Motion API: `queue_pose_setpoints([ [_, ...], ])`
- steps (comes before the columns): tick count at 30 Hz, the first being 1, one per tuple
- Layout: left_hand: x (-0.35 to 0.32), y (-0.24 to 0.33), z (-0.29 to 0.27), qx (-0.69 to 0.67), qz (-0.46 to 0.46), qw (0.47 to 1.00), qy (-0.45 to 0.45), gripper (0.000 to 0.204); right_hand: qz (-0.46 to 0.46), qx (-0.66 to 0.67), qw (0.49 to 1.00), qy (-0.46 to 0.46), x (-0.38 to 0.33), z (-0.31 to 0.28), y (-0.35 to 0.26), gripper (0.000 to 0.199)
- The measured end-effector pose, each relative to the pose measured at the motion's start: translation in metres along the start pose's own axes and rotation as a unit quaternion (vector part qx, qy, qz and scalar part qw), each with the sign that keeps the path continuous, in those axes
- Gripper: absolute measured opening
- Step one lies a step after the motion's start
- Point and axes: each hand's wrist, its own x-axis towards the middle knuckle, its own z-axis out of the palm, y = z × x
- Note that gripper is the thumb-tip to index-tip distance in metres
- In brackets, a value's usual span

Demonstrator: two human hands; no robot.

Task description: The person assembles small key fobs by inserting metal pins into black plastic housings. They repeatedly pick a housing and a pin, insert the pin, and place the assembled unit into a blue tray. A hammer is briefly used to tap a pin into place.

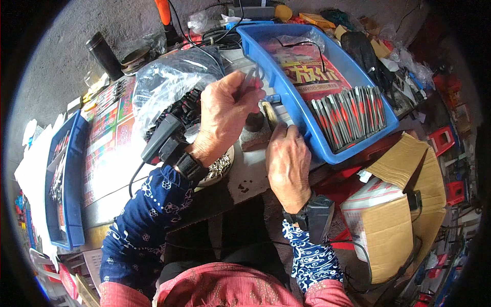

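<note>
– since we log from the grip out, what's in the left hand [222, 116]?

– a small dark piece [250, 78], pinched narrow between thumb and fingers, up near the far-left side of the blue tray [365, 146]. we can't tell its kind.

– right hand [289, 169]?

– back toward us, fingers bent, near a wooden handle [269, 113]. underside hidden, so we can't tell if it's gripping anything.

– how do we do this bit well?

– our judgement: pinch firmly but lightly, leave the working end clear of the fingertips, turn it toward the light, and mind our right fingers around the block [254, 139] beside them.

– further out?

– slim grey-and-red pieces [350, 115] racked in a row at the tray's near end; small metal pins [220, 168] by our left wrist; black parts [179, 108] heaped by a clear plastic bag [169, 71].
</note>
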Motion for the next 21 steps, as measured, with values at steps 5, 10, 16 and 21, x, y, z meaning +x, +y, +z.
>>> queue_pose_setpoints([
  [5,-0.004,-0.001,-0.001,-0.007,-0.01,1.0,-0.006,0.009,0.027,-0.031,0.999,0.02,0.005,-0.007,-0.007,0.016],
  [10,-0.006,-0.007,0.003,0.023,-0.016,1.0,0.005,0.01,0.038,0.03,0.991,0.124,0.006,-0.023,-0.007,0.026],
  [16,-0.009,-0.01,0.005,-0.001,-0.026,1.0,0.012,0.01,0.027,0.327,0.916,0.232,0.007,-0.079,-0.001,0.027],
  [21,-0.01,-0.009,0.006,0.013,-0.032,0.999,0.011,0.008,0.003,0.325,0.935,0.139,0.009,-0.114,0.001,0.026],
])
